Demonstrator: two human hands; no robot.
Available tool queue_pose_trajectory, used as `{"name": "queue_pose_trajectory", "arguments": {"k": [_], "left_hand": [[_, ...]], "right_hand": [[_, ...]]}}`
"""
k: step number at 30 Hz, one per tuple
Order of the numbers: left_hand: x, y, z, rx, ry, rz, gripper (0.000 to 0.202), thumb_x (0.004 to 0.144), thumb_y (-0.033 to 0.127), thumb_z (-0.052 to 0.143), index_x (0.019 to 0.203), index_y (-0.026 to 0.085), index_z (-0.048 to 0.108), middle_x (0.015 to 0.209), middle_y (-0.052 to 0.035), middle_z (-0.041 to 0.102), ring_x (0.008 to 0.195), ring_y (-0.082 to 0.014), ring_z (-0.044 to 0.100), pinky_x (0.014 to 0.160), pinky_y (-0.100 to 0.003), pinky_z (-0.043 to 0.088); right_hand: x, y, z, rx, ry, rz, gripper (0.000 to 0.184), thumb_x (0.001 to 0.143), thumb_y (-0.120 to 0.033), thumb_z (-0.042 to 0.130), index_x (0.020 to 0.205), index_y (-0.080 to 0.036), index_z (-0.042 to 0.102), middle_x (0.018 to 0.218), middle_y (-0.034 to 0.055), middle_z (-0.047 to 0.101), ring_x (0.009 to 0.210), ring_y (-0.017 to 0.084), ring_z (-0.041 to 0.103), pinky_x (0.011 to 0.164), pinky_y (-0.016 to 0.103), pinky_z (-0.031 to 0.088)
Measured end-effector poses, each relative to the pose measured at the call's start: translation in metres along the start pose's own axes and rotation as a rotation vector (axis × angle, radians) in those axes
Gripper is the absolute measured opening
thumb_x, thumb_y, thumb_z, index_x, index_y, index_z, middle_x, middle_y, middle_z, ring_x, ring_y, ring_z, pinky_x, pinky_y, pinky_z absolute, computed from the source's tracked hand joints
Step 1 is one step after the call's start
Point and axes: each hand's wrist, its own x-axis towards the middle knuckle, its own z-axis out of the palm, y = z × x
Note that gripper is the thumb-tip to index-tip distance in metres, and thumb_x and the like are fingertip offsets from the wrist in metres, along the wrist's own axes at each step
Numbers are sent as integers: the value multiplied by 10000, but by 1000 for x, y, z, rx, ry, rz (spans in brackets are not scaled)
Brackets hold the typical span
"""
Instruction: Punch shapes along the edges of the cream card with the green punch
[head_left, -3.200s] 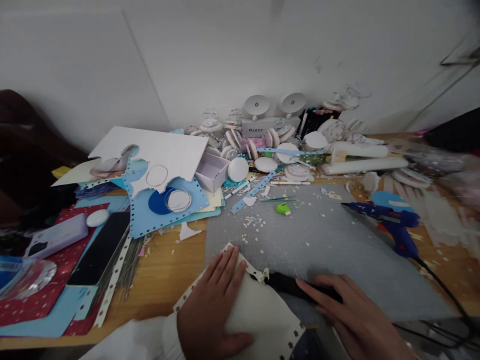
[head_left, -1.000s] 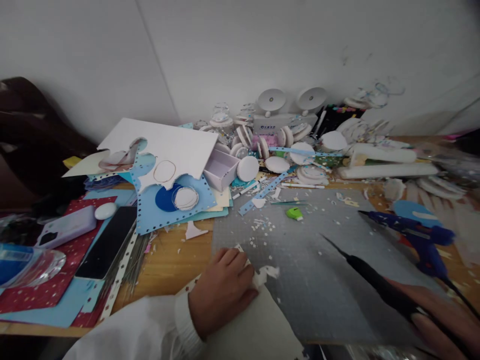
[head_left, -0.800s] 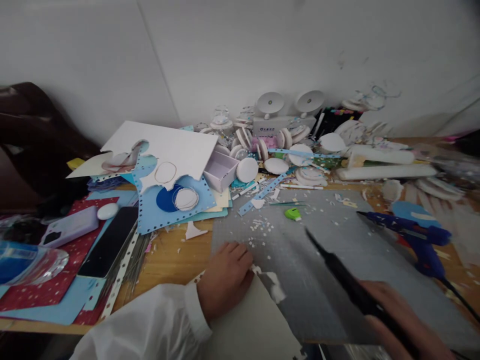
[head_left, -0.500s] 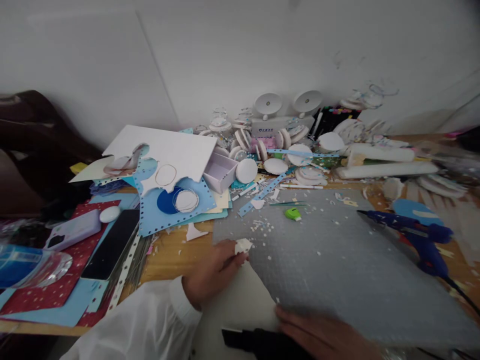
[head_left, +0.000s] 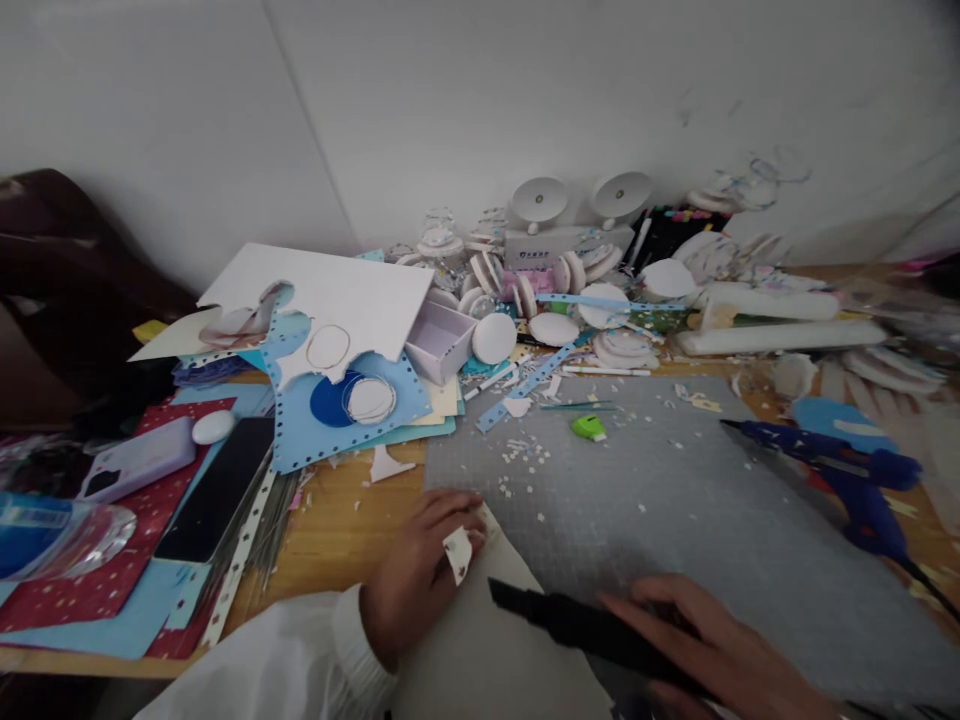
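Observation:
My left hand (head_left: 417, 580) rests on a cream paper sheet (head_left: 495, 650) at the near edge of the grey cutting mat (head_left: 675, 510). Its fingers pinch a small white paper scrap (head_left: 457, 553) with star-shaped holes. My right hand (head_left: 720, 655) grips a long black tool (head_left: 585, 630) that lies low across the cream sheet, its tip pointing left toward the left hand. A white sleeve covers my left forearm.
A blue glue gun (head_left: 832, 470) lies on the right of the mat, with a small green item (head_left: 589, 428) farther back. Blue and white card sheets (head_left: 330, 330), white foam discs (head_left: 495, 338), a black phone (head_left: 214, 490) and a glass dish (head_left: 52, 535) crowd the back and left.
My left hand tore a perforated strip off the cream sheet and now pinches a scrap. My right hand swung the black tool out over the mat and back across the sheet.

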Motion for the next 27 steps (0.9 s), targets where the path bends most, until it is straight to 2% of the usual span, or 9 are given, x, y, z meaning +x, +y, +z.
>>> {"name": "queue_pose_trajectory", "arguments": {"k": [7,10,15,18,21,24,27], "left_hand": [[-4,-6,5,-68,84,55,252,899,218,417,1058,191,612,1095,-117,636,1050,-221,569,893,-392,486],[-6,-8,2,-120,51,97,330,865,278,422,1143,181,572,1133,-138,618,1073,-248,562,900,-410,483],[-8,-11,2,-62,24,50,354,874,303,406,1169,182,559,1158,-131,607,1094,-254,552,931,-407,467],[-10,-10,4,29,23,113,354,900,307,413,1201,166,534,1204,-144,573,1135,-252,523,939,-394,468],[-11,-5,5,225,48,235,307,919,197,391,1180,145,545,1205,-149,577,1165,-257,496,941,-412,469],[-10,2,6,407,74,367,277,894,94,398,1093,109,590,1119,-133,639,1115,-266,533,919,-430,484],[-8,7,7,454,53,362,267,861,85,427,1058,98,607,1117,-129,647,1096,-268,553,903,-417,499]], "right_hand": [[10,7,-1,-37,-41,18,542,873,-239,502,1400,-242,370,1113,97,617,967,189,637,772,251,569],[12,11,3,-54,-78,28,556,878,-240,498,1412,-240,343,1136,98,600,984,194,621,790,276,565],[17,11,9,-121,-59,4,527,885,-218,477,1399,-211,363,1112,115,591,961,198,613,781,297,565],[24,9,14,-160,-11,-12,489,897,-221,453,1380,-193,387,1071,130,594,928,212,613,755,332,570],[30,8,17,-178,1,-21,474,904,-210,429,1376,-189,389,1036,132,594,885,212,615,726,346,573],[31,9,18,-183,-8,-10,463,905,-198,412,1368,-197,396,995,124,590,835,201,617,692,341,575],[30,9,19,-187,-8,3,448,914,-198,391,1362,-187,401,953,119,589,803,193,618,671,328,573]]}}
